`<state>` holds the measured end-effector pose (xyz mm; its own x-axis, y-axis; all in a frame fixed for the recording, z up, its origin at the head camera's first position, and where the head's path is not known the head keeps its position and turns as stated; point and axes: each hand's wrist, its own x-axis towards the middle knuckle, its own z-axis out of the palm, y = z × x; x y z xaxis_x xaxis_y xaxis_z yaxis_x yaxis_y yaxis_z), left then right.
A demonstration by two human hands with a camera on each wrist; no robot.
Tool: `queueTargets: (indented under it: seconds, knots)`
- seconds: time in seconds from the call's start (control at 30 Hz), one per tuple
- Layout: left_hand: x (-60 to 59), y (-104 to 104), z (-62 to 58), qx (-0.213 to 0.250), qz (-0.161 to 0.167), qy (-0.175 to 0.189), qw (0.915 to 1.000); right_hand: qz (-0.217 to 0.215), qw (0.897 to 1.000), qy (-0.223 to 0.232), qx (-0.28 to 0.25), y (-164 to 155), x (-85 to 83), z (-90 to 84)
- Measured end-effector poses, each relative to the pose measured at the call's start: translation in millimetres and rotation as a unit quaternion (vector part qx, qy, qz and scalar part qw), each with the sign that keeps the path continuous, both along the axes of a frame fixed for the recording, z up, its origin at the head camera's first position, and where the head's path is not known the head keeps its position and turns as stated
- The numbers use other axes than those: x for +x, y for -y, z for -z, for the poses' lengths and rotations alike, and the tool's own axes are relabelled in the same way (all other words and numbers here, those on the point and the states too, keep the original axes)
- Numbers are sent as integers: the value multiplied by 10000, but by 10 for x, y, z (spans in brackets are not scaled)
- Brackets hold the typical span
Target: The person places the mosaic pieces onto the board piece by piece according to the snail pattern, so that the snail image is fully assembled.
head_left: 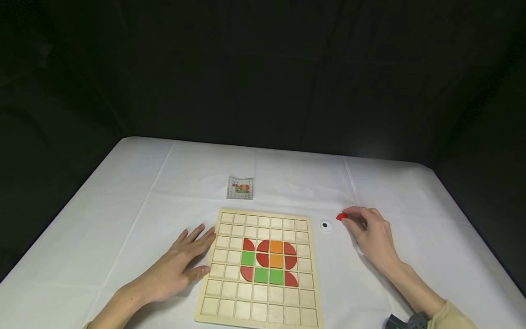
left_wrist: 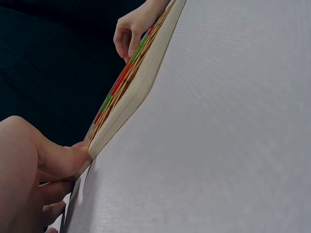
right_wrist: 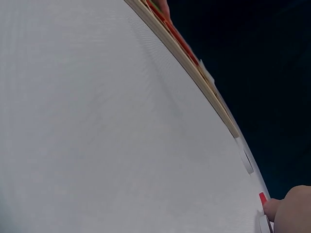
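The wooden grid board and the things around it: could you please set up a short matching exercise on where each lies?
Things:
1. wooden grid board
2. pattern card
3. white eye piece
4. small red piece

Places:
A. at the right hand's fingertips
B. beyond the board's far edge
C. between board and right hand
D. against the left hand

Pairs: 1-D, 2-B, 3-C, 4-A

White-clothed counter point(head_left: 123, 219) is carrying a wooden grid puzzle board point(head_left: 223, 308), a small printed pattern card point(head_left: 240, 188), a white googly-eye disc point(head_left: 326, 225), and a small red piece point(head_left: 341, 216).
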<state>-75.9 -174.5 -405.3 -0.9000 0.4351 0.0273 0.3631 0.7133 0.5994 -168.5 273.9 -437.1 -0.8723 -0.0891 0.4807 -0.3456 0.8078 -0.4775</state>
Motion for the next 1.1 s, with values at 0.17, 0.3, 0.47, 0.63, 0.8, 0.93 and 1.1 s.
queueTargets:
  seconds: [0.17, 0.3, 0.47, 0.63, 0.8, 0.93, 1.1]
  knots:
    - [-10, -10, -1, 19, 42, -8, 10000, -60, 9998, -145, -136, 29, 39, -20]
    - [-13, -5, -1, 17, 40, 14, 10000, -463, 9970, -498, -377, 215, 142, -50]
    - [-20, -12, 10, 5, 33, -33, 10000, -1860, 9771, -864, -564, 592, 292, -57]
    - [-25, -24, 22, -15, 8, -45, 10000, -2925, 9515, -693, -650, 901, 396, -43]
    - [-30, -23, 21, -21, 14, -54, 10000, -3332, 9405, -443, -496, 1094, 411, -37]
    - [-31, -18, 22, -23, 10, -35, 10000, -3518, 9339, -512, -388, 1219, 385, -41]
    - [-34, -13, 32, -27, 0, -25, 10000, -3712, 9269, -477, -267, 1352, 349, -60]
